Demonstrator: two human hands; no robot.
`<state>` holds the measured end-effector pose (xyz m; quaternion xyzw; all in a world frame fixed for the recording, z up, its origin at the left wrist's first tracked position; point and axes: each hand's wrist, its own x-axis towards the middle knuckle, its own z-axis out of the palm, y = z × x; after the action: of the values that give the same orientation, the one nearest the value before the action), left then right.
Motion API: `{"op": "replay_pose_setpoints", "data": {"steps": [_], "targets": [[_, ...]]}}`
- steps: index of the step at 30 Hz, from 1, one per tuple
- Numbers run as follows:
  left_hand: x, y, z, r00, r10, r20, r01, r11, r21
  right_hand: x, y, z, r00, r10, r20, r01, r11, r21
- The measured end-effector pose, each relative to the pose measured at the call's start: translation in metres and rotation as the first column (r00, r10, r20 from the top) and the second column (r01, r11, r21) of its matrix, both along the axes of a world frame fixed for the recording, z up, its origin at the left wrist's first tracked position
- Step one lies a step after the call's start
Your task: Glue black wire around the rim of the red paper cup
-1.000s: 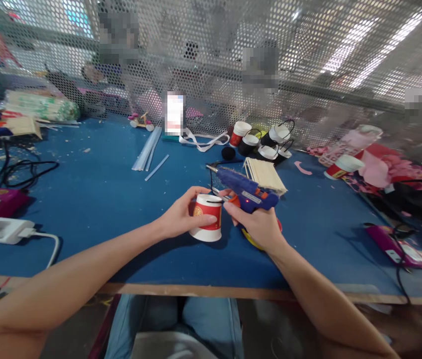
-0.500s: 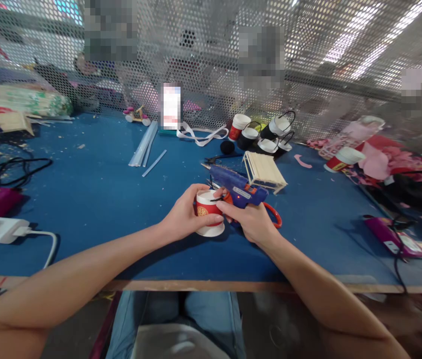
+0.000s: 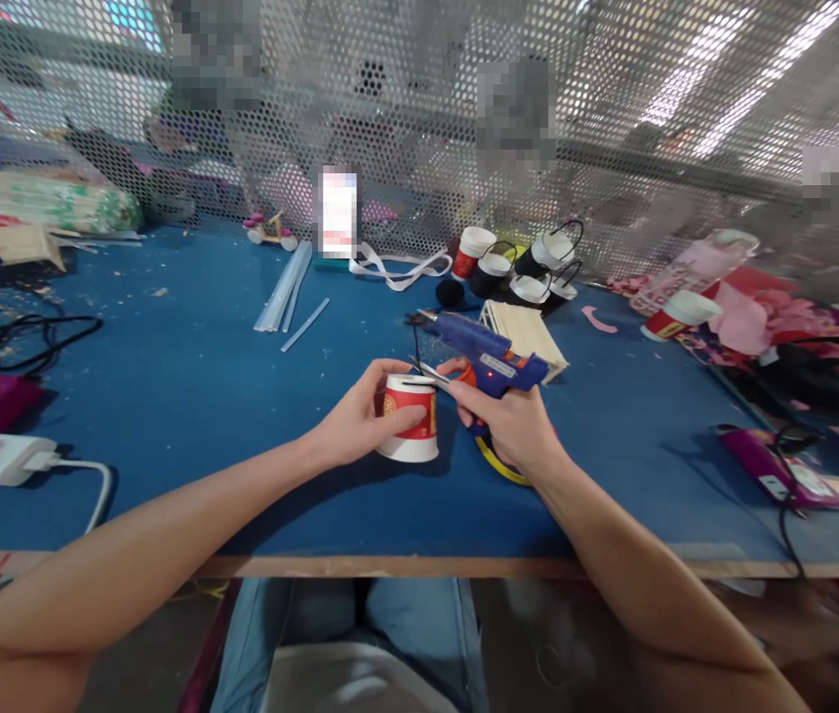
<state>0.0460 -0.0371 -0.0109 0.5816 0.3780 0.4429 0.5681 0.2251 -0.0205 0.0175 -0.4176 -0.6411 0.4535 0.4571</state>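
Note:
My left hand (image 3: 360, 416) is closed around a red and white paper cup (image 3: 413, 446), which stands upside down, its wider rim at the bottom. A thin black cord (image 3: 417, 347) rises from the cup's top. My right hand (image 3: 512, 421) grips a blue hot glue gun (image 3: 474, 342) with a small red light, its nozzle pointing left beyond the cup. Slim silver scissor-like blades (image 3: 434, 375) reach from my right fingers over the cup's top. A yellow loop handle (image 3: 502, 465) shows beneath that hand; how it joins the blades is hidden.
Behind the glue gun is a small wooden-stick stand (image 3: 534, 332). Several cups (image 3: 530, 253) with black handles sit farther back. Clear glue sticks (image 3: 286, 287) and a white ribbon (image 3: 400, 269) lie near a phone (image 3: 337, 213). Purple boxes (image 3: 783, 465) and cables flank the workspace.
My right hand and the glue gun have shifted slightly right, away from the cup. The silver blades now show over the cup's top. The cup has turned a little in my left hand.

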Motion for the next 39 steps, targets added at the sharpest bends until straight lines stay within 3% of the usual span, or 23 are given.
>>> {"op": "replay_pose_setpoints", "data": {"steps": [3,6,11,14,16,19,22,27,31,39], "targets": [[0.001,-0.002,0.002,0.998,-0.057,0.037,0.059,0.997,-0.057,0.001,0.001,-0.001,0.999,0.037,0.039,-0.036,0.999,-0.015],[0.0,-0.002,0.002,0.994,-0.104,0.019,0.104,0.994,-0.03,0.0,0.001,-0.004,0.997,0.068,0.047,-0.066,0.997,-0.04],[-0.008,0.002,0.006,0.986,-0.008,-0.165,0.044,0.976,0.215,0.0,0.001,-0.004,0.997,0.058,0.042,-0.057,0.998,-0.023],[-0.013,0.004,0.007,0.982,0.065,-0.175,0.003,0.931,0.365,0.0,0.0,-0.002,0.994,0.067,0.091,-0.067,0.998,-0.003],[-0.014,0.005,0.008,0.985,0.075,-0.154,-0.009,0.921,0.39,-0.001,0.0,0.0,0.99,0.072,0.117,-0.072,0.997,0.001],[-0.013,0.004,0.008,0.993,0.071,-0.09,-0.039,0.948,0.317,-0.003,-0.003,0.003,0.988,0.068,0.14,-0.068,0.998,-0.005],[-0.009,0.001,0.01,0.998,0.055,0.021,-0.057,0.987,0.151,-0.005,-0.006,0.006,0.986,0.057,0.155,-0.057,0.998,-0.007],[0.001,-0.005,0.009,0.971,-0.012,0.24,0.034,0.995,-0.089,-0.009,-0.012,0.012,0.985,0.046,0.165,-0.043,0.999,-0.021],[0.004,-0.007,0.004,0.948,-0.027,0.317,0.068,0.991,-0.119,-0.01,-0.014,0.014,0.983,0.041,0.18,-0.036,0.999,-0.031],[0.002,-0.006,0.002,0.947,-0.03,0.319,0.067,0.992,-0.106,-0.01,-0.015,0.016,0.984,0.026,0.174,-0.019,0.999,-0.042]]}}
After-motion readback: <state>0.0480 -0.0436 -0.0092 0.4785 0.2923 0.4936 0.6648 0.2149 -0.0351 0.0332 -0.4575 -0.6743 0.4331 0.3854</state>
